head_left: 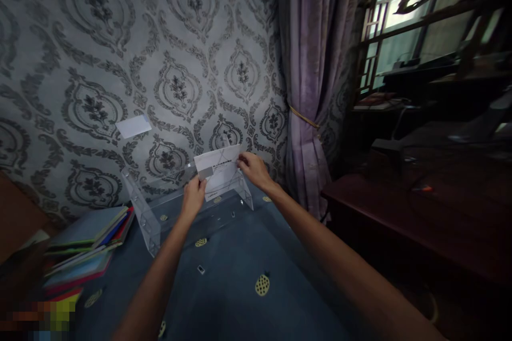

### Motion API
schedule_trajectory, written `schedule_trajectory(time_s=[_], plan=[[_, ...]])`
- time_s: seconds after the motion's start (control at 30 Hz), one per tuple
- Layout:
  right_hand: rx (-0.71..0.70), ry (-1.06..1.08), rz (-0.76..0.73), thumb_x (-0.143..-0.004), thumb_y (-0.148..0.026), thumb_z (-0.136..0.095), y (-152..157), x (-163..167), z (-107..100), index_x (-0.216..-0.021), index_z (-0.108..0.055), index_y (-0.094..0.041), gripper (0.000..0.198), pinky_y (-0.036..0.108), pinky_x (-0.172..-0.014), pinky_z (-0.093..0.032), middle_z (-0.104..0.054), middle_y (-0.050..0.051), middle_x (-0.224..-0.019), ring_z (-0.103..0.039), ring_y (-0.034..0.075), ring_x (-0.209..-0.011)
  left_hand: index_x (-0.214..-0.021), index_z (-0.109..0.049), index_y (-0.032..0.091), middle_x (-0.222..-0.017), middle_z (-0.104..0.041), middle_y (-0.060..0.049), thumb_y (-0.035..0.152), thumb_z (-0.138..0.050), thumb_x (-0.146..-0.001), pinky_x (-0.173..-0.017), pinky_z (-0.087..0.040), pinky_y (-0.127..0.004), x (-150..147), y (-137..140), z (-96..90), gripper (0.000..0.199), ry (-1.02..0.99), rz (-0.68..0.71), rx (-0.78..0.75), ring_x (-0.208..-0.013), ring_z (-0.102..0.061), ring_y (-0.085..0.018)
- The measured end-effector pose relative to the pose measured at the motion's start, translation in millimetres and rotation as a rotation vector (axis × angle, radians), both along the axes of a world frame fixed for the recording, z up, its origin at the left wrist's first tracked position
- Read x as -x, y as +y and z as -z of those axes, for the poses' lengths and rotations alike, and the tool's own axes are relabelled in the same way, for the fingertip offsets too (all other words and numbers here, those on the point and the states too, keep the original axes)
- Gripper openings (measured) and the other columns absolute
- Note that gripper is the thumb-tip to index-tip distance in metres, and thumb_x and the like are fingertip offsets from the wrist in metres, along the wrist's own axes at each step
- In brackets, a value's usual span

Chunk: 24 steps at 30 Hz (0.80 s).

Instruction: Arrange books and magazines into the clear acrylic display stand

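White paper was held in two hands: one printed sheet point(220, 175), pinched at its lower left edge by the left hand point(194, 196) and at its upper right edge by the right hand point(254, 169), each grip closed on it. It was raised at the right end of one clear rack point(144, 218); whether the two were touching could not be told. Its printed face was turned toward the viewer, its top edge slanted up to the right; which side was longer could not be made out. The rack was set on one blue tabletop point(224, 303). One stack of folders point(90, 232) was placed leftward, and one purple curtain point(306, 64) was tied by one cord point(303, 116).
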State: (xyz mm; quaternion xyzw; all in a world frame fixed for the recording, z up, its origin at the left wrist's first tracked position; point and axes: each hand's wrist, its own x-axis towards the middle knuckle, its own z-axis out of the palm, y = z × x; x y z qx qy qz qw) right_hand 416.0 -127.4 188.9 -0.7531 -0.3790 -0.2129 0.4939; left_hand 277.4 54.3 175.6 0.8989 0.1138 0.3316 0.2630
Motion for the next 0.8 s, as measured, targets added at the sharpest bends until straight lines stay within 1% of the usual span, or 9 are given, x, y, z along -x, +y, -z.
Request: schedule_trajectory(time_s=[0.1, 0.17, 0.23, 0.4, 0.5, 0.57, 0.67, 0.8], plan=[[-0.038, 0.02, -0.008, -0.082, -0.016, -0.051, 0.9, -4.2, 7.7, -0.099, -0.069, -0.017, 0.024, 0.032, -0.079, -0.05, -0.073, 0.007, -0.091, -0.066, 0.02, -0.081, -0.106, -0.067, 0.015, -0.102, -0.073, -0.014, 0.024, -0.045, -0.093, -0.084, -0.046, -0.034, 6.0, -4.5, -3.6, 0.027, 0.064, -0.074, -0.131, -0.097, -0.066, -0.027], [-0.086, 0.042, -0.033, -0.082, -0.015, -0.052, 2.3, -6.0, 12.1, -0.103, -0.069, -0.018, 0.027, 0.033, -0.08, -0.052, -0.073, 0.006, -0.091, -0.068, 0.019, -0.082, -0.11, -0.066, 0.015, -0.106, -0.072, -0.016, 0.025, -0.042, -0.096, -0.085, -0.045, -0.034, 9.0, -7.4, -6.5, 0.029, 0.151, -0.139, -0.234, -0.1, -0.066, -0.028], [-0.134, 0.06, -0.059, -0.083, -0.016, -0.052, 3.7, -6.5, 16.4, -0.105, -0.07, -0.019, 0.029, 0.034, -0.08, -0.054, -0.074, 0.005, -0.09, -0.069, 0.02, -0.081, -0.112, -0.065, 0.015, -0.105, -0.073, -0.016, 0.024, -0.041, -0.098, -0.084, -0.045, -0.033, 10.1, -9.3, -8.9, 0.03, 0.217, -0.175, -0.284, -0.1, -0.067, -0.027], [-0.221, 0.146, -0.108, -0.084, -0.019, -0.051, 3.5, -2.7, 31.6, -0.103, -0.07, -0.019, 0.026, 0.035, -0.076, -0.057, -0.074, 0.007, -0.089, -0.071, 0.02, -0.08, -0.117, -0.063, 0.013, -0.103, -0.073, -0.017, 0.026, -0.041, -0.099, -0.081, -0.045, -0.032, 10.6, -13.3, -11.4, 0.031, 0.26, -0.206, -0.314, -0.098, -0.068, -0.027], [-0.272, 0.221, -0.116, -0.084, -0.02, -0.051, 0.5, -0.1, 42.2, -0.1, -0.068, -0.019, 0.024, 0.033, -0.069, -0.058, -0.073, 0.006, -0.09, -0.071, 0.02, -0.076, -0.118, -0.062, 0.012, -0.099, -0.073, -0.018, 0.03, -0.041, -0.099, -0.078, -0.046, -0.033, 12.5, -18.7, -12.7, 0.033, 0.312, -0.291, -0.341, -0.095, -0.069, -0.029], [-0.282, 0.247, -0.116, -0.084, -0.02, -0.051, -1.9, 1.2, 46.7, -0.098, -0.068, -0.019, 0.022, 0.033, -0.066, -0.058, -0.073, 0.006, -0.089, -0.072, 0.02, -0.073, -0.114, -0.064, 0.012, -0.097, -0.073, -0.019, 0.034, -0.04, -0.1, -0.076, -0.046, -0.034, 14.2, -22.9, -14.3, 0.035, 0.357, -0.347, -0.359, -0.093, -0.069, -0.03], [-0.273, 0.243, -0.122, -0.084, -0.021, -0.051, -5.1, 3.6, 46.5, -0.096, -0.068, -0.019, 0.022, 0.032, -0.066, -0.058, -0.073, 0.005, -0.088, -0.071, 0.019, -0.072, -0.105, -0.068, 0.013, -0.098, -0.074, -0.019, 0.038, -0.039, -0.1, -0.074, -0.045, -0.035, 16.0, -28.0, -17.0, 0.038, 0.407, -0.383, -0.37, -0.095, -0.07, -0.032], [-0.208, 0.173, -0.157, -0.085, -0.022, -0.05, -7.3, 10.2, 39.6, -0.101, -0.07, -0.019, 0.025, 0.031, -0.07, -0.056, -0.074, 0.006, -0.09, -0.071, 0.019, -0.078, -0.101, -0.071, 0.014, -0.101, -0.074, -0.019, 0.04, -0.039, -0.1, -0.073, -0.045, -0.036, 17.6, -32.1, -19.3, 0.041, 0.437, -0.401, -0.371, -0.097, -0.07, -0.033]])
